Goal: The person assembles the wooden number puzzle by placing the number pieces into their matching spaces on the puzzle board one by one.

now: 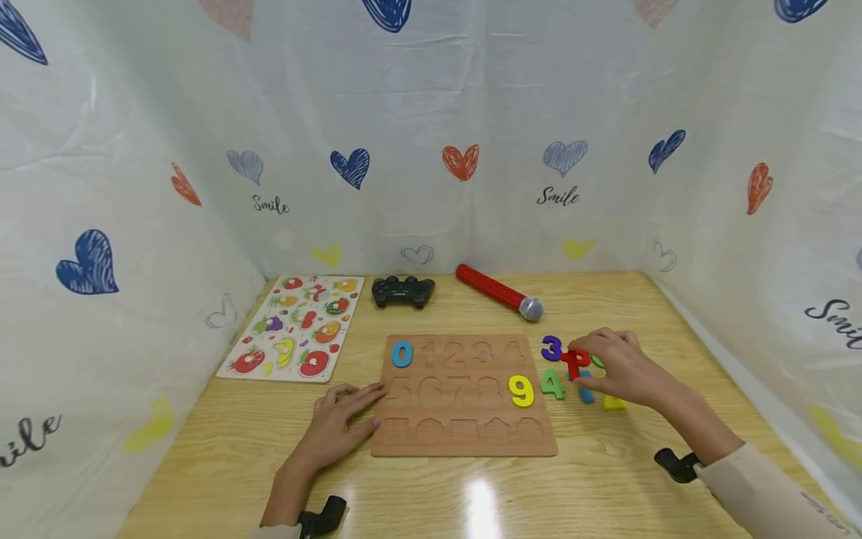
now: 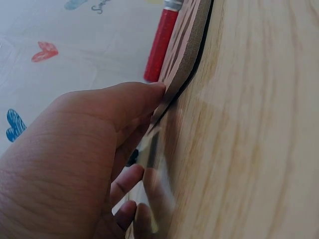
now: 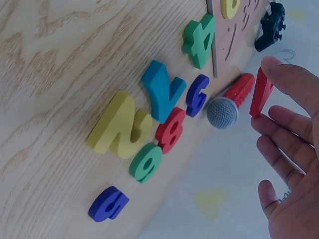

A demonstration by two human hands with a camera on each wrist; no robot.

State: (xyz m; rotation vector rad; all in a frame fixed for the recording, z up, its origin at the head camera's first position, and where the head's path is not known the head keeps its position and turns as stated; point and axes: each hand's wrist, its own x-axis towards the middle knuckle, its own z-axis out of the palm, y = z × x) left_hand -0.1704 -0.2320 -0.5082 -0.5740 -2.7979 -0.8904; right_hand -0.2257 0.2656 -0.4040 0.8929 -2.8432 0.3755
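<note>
My right hand is raised over the loose numbers, pinching a red number piece between thumb and fingertip. The other fingers of that hand stand apart. Below it lie a blue 7, a yellow 2, a red 8 and a green 6 or 9. A green 4 and a purple 3 are nearer the board. My left hand rests with extended fingers at the left edge of the wooden number board. A blue 0 and yellow 9 sit on the board.
Behind the board lie a black game controller and a red microphone. A fruit puzzle board is at the back left. Another purple number lies apart from the group. A heart-printed curtain encloses the table.
</note>
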